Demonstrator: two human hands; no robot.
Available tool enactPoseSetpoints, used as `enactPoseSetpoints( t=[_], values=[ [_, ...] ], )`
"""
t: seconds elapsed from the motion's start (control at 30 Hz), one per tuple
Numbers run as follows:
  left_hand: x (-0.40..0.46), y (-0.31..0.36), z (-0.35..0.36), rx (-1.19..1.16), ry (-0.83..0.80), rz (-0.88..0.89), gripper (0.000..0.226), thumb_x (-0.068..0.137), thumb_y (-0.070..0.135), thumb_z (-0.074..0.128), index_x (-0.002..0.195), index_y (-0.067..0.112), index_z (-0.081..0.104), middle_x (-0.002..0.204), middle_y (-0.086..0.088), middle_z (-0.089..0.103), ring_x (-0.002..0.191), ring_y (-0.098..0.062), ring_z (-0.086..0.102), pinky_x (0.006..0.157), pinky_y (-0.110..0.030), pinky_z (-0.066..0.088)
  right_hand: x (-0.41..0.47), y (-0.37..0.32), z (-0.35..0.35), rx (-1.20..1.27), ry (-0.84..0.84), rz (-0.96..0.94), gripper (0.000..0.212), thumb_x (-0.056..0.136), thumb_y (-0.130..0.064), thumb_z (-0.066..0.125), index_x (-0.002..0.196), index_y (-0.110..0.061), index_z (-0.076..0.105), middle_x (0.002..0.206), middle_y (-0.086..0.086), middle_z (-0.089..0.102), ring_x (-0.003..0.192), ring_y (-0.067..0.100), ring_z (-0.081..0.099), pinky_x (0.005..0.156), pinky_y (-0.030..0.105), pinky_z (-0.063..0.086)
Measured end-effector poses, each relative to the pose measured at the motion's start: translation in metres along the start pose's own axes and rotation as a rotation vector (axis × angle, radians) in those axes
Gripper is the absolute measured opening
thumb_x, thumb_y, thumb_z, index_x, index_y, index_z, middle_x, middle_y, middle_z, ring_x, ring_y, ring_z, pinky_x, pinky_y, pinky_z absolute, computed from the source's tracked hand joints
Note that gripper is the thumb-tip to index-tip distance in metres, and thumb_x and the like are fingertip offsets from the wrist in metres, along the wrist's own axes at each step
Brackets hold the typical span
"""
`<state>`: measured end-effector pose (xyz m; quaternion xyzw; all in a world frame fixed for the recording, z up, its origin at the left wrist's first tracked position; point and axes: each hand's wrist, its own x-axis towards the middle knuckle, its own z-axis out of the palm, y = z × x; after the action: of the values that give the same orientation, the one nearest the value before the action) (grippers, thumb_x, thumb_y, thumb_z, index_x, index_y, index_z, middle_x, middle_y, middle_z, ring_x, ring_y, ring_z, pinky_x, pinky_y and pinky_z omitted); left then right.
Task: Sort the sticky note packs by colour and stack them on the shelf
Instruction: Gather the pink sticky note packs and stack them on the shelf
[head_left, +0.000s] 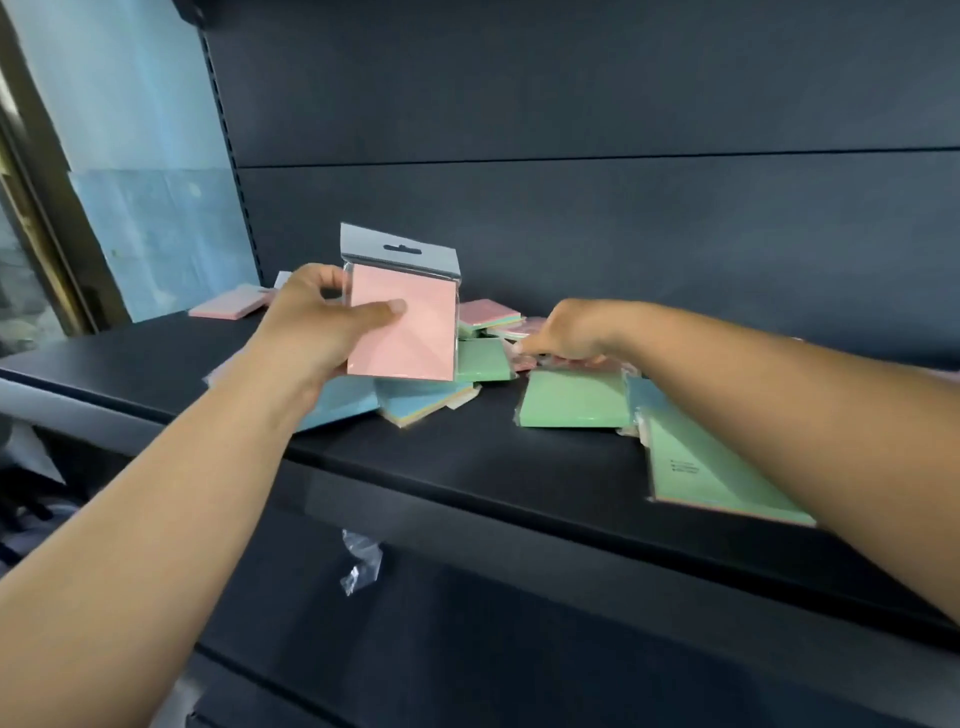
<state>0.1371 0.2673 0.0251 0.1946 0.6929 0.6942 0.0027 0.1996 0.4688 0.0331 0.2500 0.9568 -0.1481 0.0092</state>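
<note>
A pink pack (402, 322) in a clear sleeve with a grey hang tab is held upright above the dark shelf (467, 462) by the left hand (317, 322); the thumb is pressed across its face and the fingers are curled behind its left edge, so the grip is clamped on the pack. At about three o'clock from it, the right hand (571, 332) is laid palm down on the loose heap of packs at the back of the shelf. Its fingertips are hidden among the packs, and whether anything is pinched cannot be told.

Just below that hand, at six o'clock, a green pack (571, 397) is seen lying flat. A larger green pack (711, 467) lies at four o'clock from it, partly covered by the right forearm. Beneath the held pack, a blue pack (337, 408) and a multicolour pack (421, 400) are spread on the shelf, with another green one (483, 361) behind them. At nine o'clock, well apart from the heap, a pink stack (228, 304) is set near the shelf's left end.

A crumpled clear wrapper (361, 561) is seen below the shelf's front edge.
</note>
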Motion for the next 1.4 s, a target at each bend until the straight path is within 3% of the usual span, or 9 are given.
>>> enactPoseSetpoints(
  t=[0.43, 0.57, 0.7, 0.83, 0.97, 1.03, 1.17, 1.3, 1.4],
  values=[
    [0.058, -0.029, -0.01, -0.09, -0.136, -0.074, 0.025, 0.079, 0.008, 0.068, 0.082, 0.02, 0.046, 0.09, 0.0, 0.067, 0.078, -0.014, 0.066, 0.056, -0.027, 0.058, 0.044, -0.006, -0.002, 0.352, -0.237, 0.182, 0.029, 0.086, -0.023, 0.064, 0.061, -0.017, 0.052, 0.058, -0.005, 0.047, 0.056, 0.01, 0.028, 0.051, 0.019, 0.024],
    [0.058, -0.033, -0.009, -0.093, -0.186, -0.092, 0.032, 0.079, 0.009, 0.068, 0.107, 0.007, 0.052, 0.1, -0.005, 0.068, 0.083, -0.015, 0.067, 0.057, -0.026, 0.058, 0.043, -0.001, 0.001, 0.412, -0.253, 0.157, 0.041, 0.084, -0.027, 0.066, 0.045, -0.018, 0.059, 0.064, -0.004, 0.05, 0.062, 0.01, 0.034, 0.057, 0.022, 0.024],
    [0.054, -0.031, -0.005, -0.107, -0.235, -0.069, 0.049, 0.08, 0.01, 0.066, 0.125, 0.002, 0.047, 0.108, -0.009, 0.068, 0.083, -0.015, 0.069, 0.059, -0.026, 0.058, 0.043, 0.003, 0.015, 0.301, -0.128, 0.085, 0.035, 0.085, -0.049, 0.058, 0.085, -0.015, 0.065, 0.095, 0.001, 0.059, 0.087, 0.016, 0.053, 0.083, 0.026, 0.041],
    [0.051, -0.027, -0.002, -0.116, -0.299, -0.072, 0.044, 0.083, 0.012, 0.062, 0.124, 0.005, 0.049, 0.105, -0.005, 0.068, 0.076, -0.009, 0.069, 0.052, -0.021, 0.055, 0.022, 0.001, 0.014, -0.099, -0.208, -0.03, 0.034, 0.097, -0.052, 0.021, 0.069, -0.04, 0.036, 0.095, -0.017, 0.039, 0.102, 0.01, 0.028, 0.096, 0.028, 0.024],
    [0.05, -0.027, -0.001, -0.121, -0.307, -0.101, 0.051, 0.084, 0.011, 0.061, 0.132, 0.005, 0.045, 0.116, -0.009, 0.066, 0.084, -0.012, 0.069, 0.054, -0.022, 0.055, 0.017, 0.009, 0.009, -0.072, -0.264, 0.027, 0.046, 0.098, -0.05, 0.021, 0.142, -0.036, 0.031, 0.15, -0.01, 0.027, 0.139, 0.017, 0.02, 0.11, 0.031, 0.017],
    [0.05, -0.028, -0.001, -0.149, -0.303, -0.121, 0.049, 0.084, 0.01, 0.059, 0.132, 0.006, 0.046, 0.114, -0.008, 0.067, 0.079, -0.01, 0.07, 0.053, -0.022, 0.054, 0.016, 0.017, 0.007, -0.029, -0.244, 0.093, 0.053, 0.097, -0.052, 0.025, 0.147, -0.033, 0.022, 0.157, -0.004, 0.014, 0.144, 0.02, 0.013, 0.113, 0.036, 0.016],
    [0.048, -0.026, -0.002, -0.134, -0.315, -0.131, 0.048, 0.085, 0.012, 0.058, 0.131, 0.007, 0.048, 0.113, -0.006, 0.067, 0.083, -0.01, 0.069, 0.053, -0.022, 0.055, 0.011, 0.04, 0.002, 0.074, -0.238, 0.163, 0.05, 0.096, -0.051, 0.033, 0.142, -0.034, 0.034, 0.149, -0.006, 0.033, 0.134, 0.019, 0.036, 0.106, 0.033, 0.031],
    [0.042, -0.019, 0.001, -0.099, -0.329, -0.103, 0.018, 0.088, 0.009, 0.054, 0.104, 0.015, 0.059, 0.08, 0.007, 0.072, 0.068, -0.003, 0.069, 0.053, -0.019, 0.055, 0.007, 0.038, 0.003, 0.118, -0.252, 0.185, 0.056, 0.087, -0.066, 0.034, 0.114, -0.023, 0.058, 0.102, 0.0, 0.062, 0.085, 0.017, 0.06, 0.074, 0.029, 0.046],
    [0.041, -0.017, 0.006, -0.107, -0.316, -0.092, 0.013, 0.089, 0.008, 0.053, 0.087, 0.019, 0.059, 0.068, 0.01, 0.072, 0.062, -0.002, 0.068, 0.053, -0.018, 0.055, 0.006, 0.032, 0.007, 0.09, -0.264, 0.164, 0.061, 0.086, -0.068, 0.032, 0.125, -0.028, 0.054, 0.113, -0.005, 0.055, 0.105, 0.02, 0.057, 0.082, 0.027, 0.039]
  ],
)
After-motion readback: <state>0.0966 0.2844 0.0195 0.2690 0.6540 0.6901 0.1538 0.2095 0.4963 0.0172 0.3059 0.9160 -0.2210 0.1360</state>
